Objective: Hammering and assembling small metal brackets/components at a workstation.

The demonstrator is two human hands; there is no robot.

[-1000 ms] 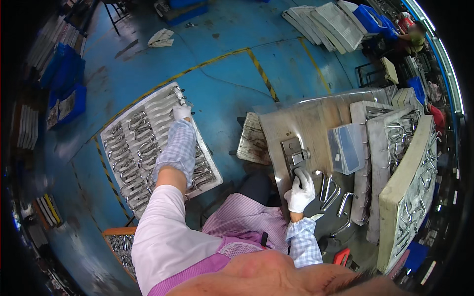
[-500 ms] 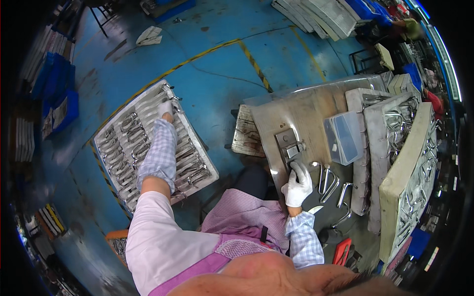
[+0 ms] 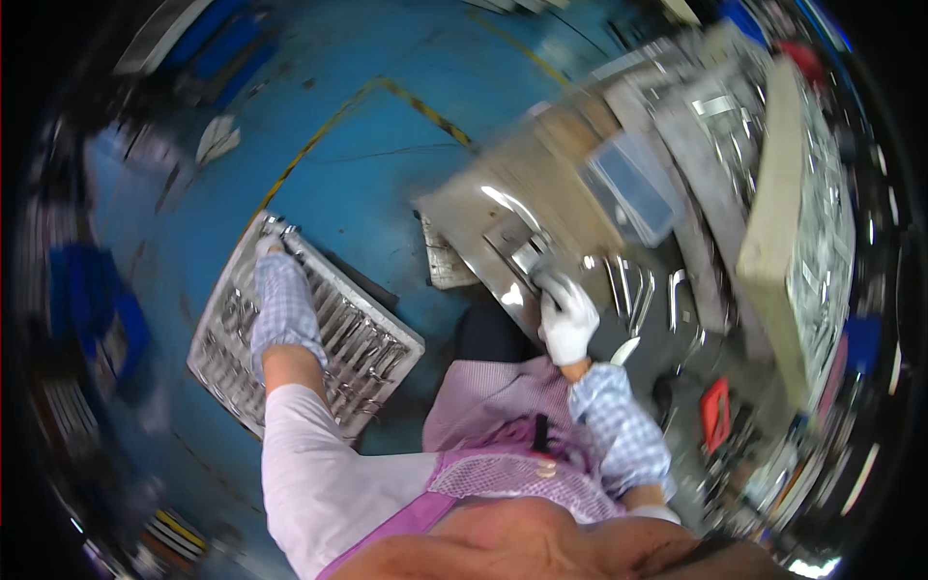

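Observation:
My left arm stretches over a pale tray (image 3: 394, 340) with rows of shiny bent metal parts. My gloved left hand (image 3: 271, 242) is at its far corner, by the parts hanging there. Its fingers are small and smeared, so a grip cannot be seen. Beside a small metal block fixture (image 3: 517, 246) on the worktable, my white-gloved right hand (image 3: 568, 321) has its fingers drawn together with greyish tips. Whatever is between them, if anything, is hidden. Several bent metal tubes (image 3: 633, 290) lie just right of this hand.
On the table's right stand a clear bluish plastic box (image 3: 633, 188) and upright pale trays (image 3: 768, 203) full of metal parts. A red-handled tool (image 3: 715, 416) lies near the front. Blue bins (image 3: 92, 300) stand at far left on the blue floor (image 3: 329, 179).
The whole view has turned and blurred. My left hand has moved from the inner rows to the tray's far corner. My right hand stays near the fixture.

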